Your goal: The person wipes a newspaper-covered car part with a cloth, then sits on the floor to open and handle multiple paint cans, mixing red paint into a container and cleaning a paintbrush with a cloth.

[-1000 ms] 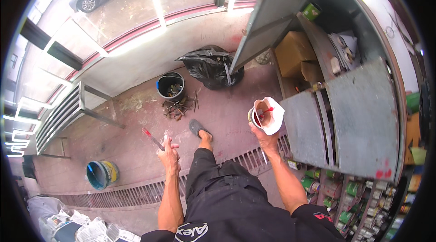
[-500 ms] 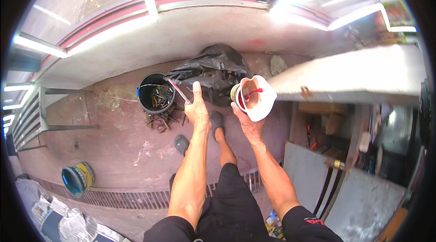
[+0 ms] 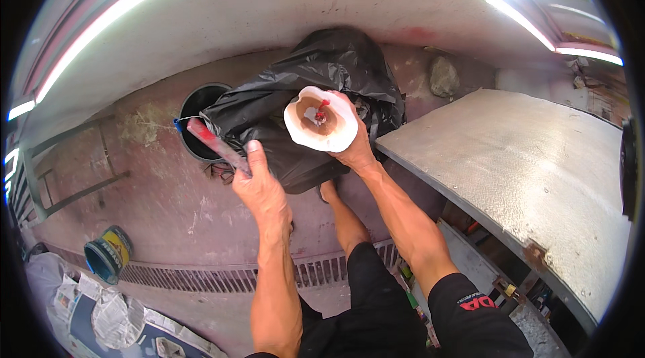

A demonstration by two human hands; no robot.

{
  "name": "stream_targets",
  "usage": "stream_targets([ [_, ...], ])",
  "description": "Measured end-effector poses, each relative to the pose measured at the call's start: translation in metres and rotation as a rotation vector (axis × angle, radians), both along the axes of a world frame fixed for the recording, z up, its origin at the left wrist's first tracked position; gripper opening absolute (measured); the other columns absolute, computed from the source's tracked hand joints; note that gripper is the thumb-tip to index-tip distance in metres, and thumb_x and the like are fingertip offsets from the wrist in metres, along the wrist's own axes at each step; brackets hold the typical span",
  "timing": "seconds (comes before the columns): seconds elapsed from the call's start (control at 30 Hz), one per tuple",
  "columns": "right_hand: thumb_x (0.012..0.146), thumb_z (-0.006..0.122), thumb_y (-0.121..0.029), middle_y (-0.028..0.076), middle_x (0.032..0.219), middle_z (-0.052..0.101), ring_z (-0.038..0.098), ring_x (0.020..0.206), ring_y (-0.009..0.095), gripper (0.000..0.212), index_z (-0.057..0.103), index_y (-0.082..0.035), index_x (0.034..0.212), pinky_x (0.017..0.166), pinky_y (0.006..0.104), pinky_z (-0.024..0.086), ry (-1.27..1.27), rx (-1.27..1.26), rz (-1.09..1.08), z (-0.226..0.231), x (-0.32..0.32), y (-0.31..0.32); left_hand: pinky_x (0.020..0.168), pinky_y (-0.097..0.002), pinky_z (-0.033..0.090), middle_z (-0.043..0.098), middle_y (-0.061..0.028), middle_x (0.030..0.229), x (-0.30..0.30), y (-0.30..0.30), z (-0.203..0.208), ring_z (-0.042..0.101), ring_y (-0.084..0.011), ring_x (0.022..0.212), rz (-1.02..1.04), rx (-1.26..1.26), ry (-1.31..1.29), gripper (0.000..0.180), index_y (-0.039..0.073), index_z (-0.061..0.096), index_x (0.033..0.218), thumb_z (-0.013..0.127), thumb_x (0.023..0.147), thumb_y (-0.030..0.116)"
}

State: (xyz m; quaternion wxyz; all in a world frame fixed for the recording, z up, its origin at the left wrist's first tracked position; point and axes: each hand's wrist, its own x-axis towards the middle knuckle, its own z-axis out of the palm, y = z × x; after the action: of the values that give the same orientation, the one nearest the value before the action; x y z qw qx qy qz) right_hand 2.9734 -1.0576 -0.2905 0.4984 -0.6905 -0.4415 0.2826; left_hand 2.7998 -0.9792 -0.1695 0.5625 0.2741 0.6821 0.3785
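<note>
My left hand (image 3: 262, 191) is closed around a flat stick (image 3: 213, 143), thumb raised. Red paint smears the stick's far end, which points up and to the left. My right hand (image 3: 357, 148) grips a white paint strainer cone (image 3: 321, 119) from its right side, with the fingers partly hidden behind it. Its wide, wavy mouth faces up, and a red smear of paint shows inside on the brownish inner wall. A large black plastic bag (image 3: 342, 55) lies on the floor beneath and beyond both hands.
A black bucket (image 3: 201, 99) stands left of the bag, partly covered by it. At the right is a metal-topped bench (image 3: 510, 136). A stone (image 3: 444, 77) lies near the wall. A yellow-labelled bucket (image 3: 109, 254) lies at the left, beside a floor drain grate (image 3: 201, 277).
My view has moved closer to the bag and bench. The strainer cone has moved left, and its can is now out of sight. The stick has tilted flatter, over the bag's edge.
</note>
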Motion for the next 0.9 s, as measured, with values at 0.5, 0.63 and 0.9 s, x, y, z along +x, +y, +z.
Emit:
stream_targets([
  [0.5, 0.072, 0.098, -0.006, 0.024, 0.151, 0.063, 0.063, 0.141, 0.041, 0.108, 0.042, -0.002, 0.164, 0.118, 0.0466, 0.050, -0.042, -0.348, -0.442, -0.103, 0.015, -0.052, 0.094, -0.0393, 0.065, 0.075, -0.0179, 0.135, -0.017, -0.004, 0.061, 0.078, -0.0238, 0.111, -0.041, 0.117, -0.198, 0.047, -0.006, 0.065, 0.144, 0.062, 0.117, 0.033],
  [0.63, 0.072, 0.097, -0.006, 0.026, 0.154, 0.058, 0.055, 0.142, 0.047, 0.110, 0.039, -0.002, 0.165, 0.121, 0.0527, 0.044, -0.188, -0.370, -0.663, -0.103, 0.026, -0.046, 0.094, -0.0398, 0.066, 0.076, -0.0189, 0.133, -0.026, 0.004, 0.069, 0.078, -0.0245, 0.110, -0.107, 0.112, -0.233, 0.049, -0.006, 0.066, 0.144, 0.061, 0.118, 0.035],
  [0.9, 0.078, 0.095, -0.019, 0.027, 0.158, 0.054, 0.056, 0.139, 0.051, 0.101, 0.040, -0.004, 0.162, 0.115, 0.0553, 0.046, -0.485, -0.622, -0.623, -0.105, 0.065, -0.036, 0.091, -0.0381, 0.067, 0.076, -0.0194, 0.130, -0.022, 0.027, 0.064, 0.079, -0.0221, 0.107, -0.234, 0.176, -0.253, 0.046, -0.008, 0.068, 0.140, 0.060, 0.118, 0.032],
])
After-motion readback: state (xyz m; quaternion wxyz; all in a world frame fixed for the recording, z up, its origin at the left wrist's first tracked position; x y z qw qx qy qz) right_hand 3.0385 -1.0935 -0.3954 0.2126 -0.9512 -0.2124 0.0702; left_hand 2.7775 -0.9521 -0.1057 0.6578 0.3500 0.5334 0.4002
